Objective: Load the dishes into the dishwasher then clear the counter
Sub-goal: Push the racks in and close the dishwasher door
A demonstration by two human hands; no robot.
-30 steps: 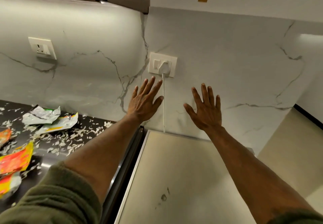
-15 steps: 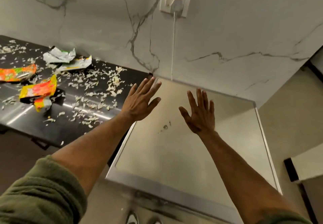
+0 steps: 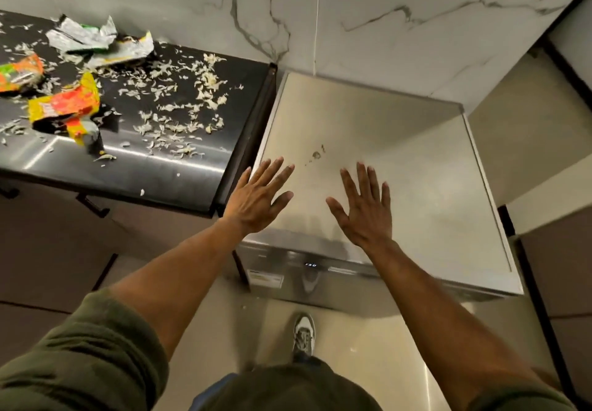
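Two hands are hovering spread over the dishwasher (image 3: pixel 400 167), and you are holding nothing in either. Your left hand (image 3: pixel 256 200) is reaching out flat, fingers splayed, over the machine's front left corner; your right hand (image 3: pixel 363 210) is doing the same just beside it, nearer the middle of the front edge. Whether the palms are touching the steel top cannot be told.

Dishwasher: door is sitting shut, a small lit display (image 3: pixel 310 264) is glowing on the front panel below your right wrist. Nothing of its inside is showing, and no dishes are appearing anywhere. A faint smudge (image 3: pixel 316 154) is marking the top just beyond your fingertips. A thin white cord (image 3: pixel 317 16) is running down the marble wall (image 3: pixel 400 42) behind the machine.

Counter (image 3: pixel 153 167), dark and glossy, is butting against the dishwasher's left side. Pale flakes (image 3: pixel 179 106) are lying scattered across it. Three or so torn wrappers are lying farther left of the machine: a silver one (image 3: pixel 86 37) against the wall, an orange one (image 3: pixel 19 72) at the frame edge, an orange-yellow one (image 3: pixel 64 108) nearer you. Their contents cannot be made out.

One shoe (image 3: pixel 303 335) is standing on the floor in front of the dishwasher.
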